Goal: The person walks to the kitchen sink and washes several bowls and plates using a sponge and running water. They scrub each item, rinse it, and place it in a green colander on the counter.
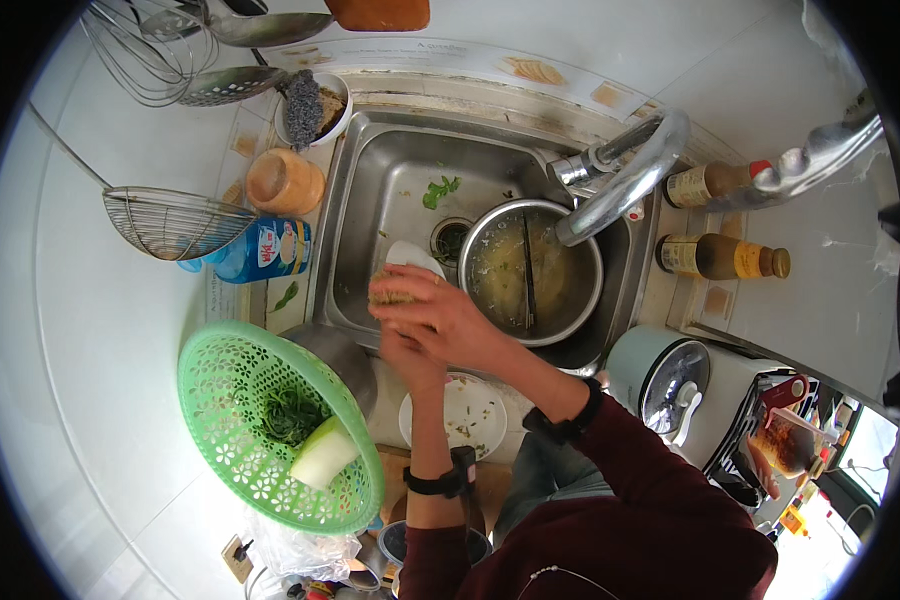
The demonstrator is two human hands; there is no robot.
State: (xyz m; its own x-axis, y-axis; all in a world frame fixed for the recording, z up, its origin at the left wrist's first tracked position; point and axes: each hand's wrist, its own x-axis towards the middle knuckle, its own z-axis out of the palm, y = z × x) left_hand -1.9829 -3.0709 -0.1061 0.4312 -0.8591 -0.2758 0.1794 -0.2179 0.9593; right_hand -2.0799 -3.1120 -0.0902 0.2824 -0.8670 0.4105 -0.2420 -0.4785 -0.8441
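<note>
Over the near left part of the steel sink (480,124), both hands are close together and slightly blurred. My right hand (442,307) grips a tan scrubbing pad (392,291), partly covered by its fingers. Just beyond them a white dish (414,256) shows, its near part hidden behind the hand. My left hand (409,356) sits below and against the right one; its fingers are mostly hidden, so its hold is unclear. Right of the hands, a steel pot (596,292) of cloudy liquid stands in the sink with dark chopsticks (529,270) in it.
A green colander (202,420) with leafy greens and a pale vegetable piece is at left. The faucet (664,150) arches over the pot. A food-flecked white plate (412,424) lies near me. Bottles (720,256), a small cooker (637,367) and blue detergent (270,251) flank the sink.
</note>
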